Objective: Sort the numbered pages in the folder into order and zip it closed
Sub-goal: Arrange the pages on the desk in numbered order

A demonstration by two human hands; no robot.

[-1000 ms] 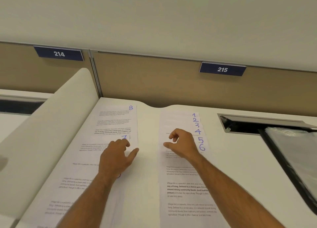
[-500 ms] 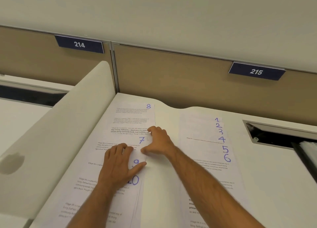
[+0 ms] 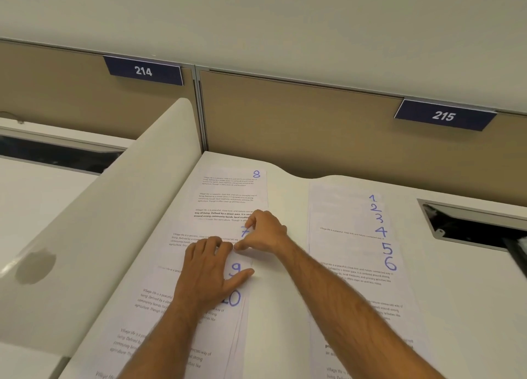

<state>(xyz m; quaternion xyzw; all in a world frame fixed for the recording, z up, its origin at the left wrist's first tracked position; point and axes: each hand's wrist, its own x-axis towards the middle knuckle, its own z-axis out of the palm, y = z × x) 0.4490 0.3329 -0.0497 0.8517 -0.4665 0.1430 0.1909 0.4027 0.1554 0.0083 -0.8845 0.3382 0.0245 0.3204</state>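
Sorting midway: 1–6 stacked, 7–10 left, folder unseen.
Left hand (image 3: 209, 276) fingers flat, pressing pages 9/10 (image 3: 182, 316); right hand (image 3: 263, 231) fingers pinch page 7 (image 3: 205, 233); page 8 (image 3: 228, 187) at 12 o'clock; sorted stack (image 3: 356, 253) at 3 o'clock on worktop (image 3: 285, 264).

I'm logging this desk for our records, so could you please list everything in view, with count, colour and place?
Sorted pages: six, white, numbered 1 to 6 in blue, fanned on the desk's right.
Unsorted pages: four, white, showing 8, 7, 9, 10, overlapping on the left.
Desk: one, white.
Number plates: two, navy, 214 and 215, on the tan partition.
Cable slot: one, dark, far right.
Left hand: flat on the pages beside the 9.
Right hand: fingers curled at page 7's corner.
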